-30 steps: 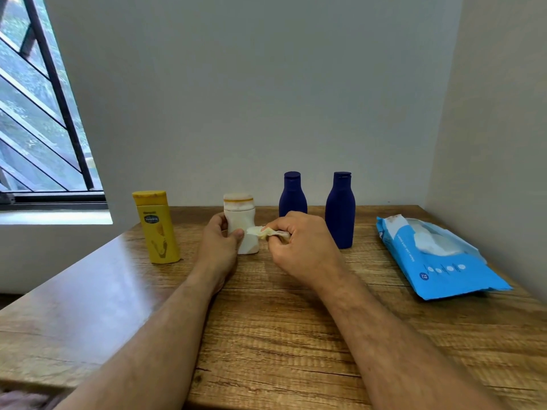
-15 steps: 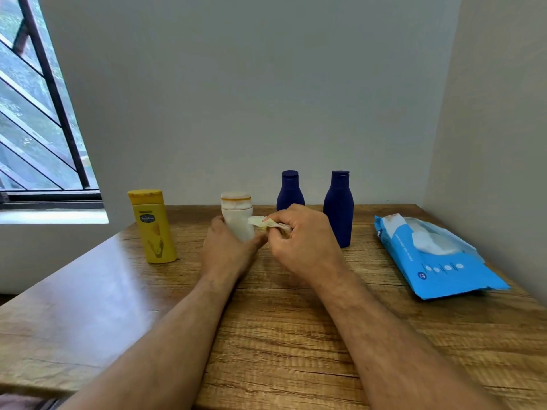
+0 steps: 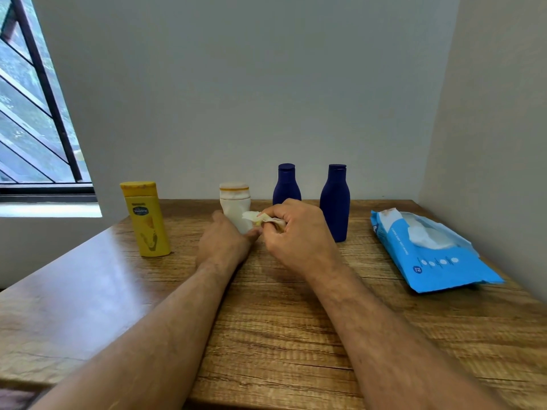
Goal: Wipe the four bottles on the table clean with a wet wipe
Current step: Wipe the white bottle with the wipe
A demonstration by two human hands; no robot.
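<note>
A plain room in a home, by the look of it. A wooden table point(image 3: 296, 335) sits pushed into a corner of bare pale walls point(image 3: 251, 84). Left of the table is a barred window point(image 3: 35, 113) with greenery outside. On the table stand toiletry bottles point(image 3: 146, 220) and a wipes pack point(image 3: 429, 255).

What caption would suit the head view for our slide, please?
Left hand steadies the white bottle while right hand wipes it with a wet wipe.

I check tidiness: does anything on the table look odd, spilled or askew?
No spill; all four bottles stand upright. Only the wipe pack is open, one wipe bunched out of it, and the wet wipe in the right hand looks yellowish.
</note>
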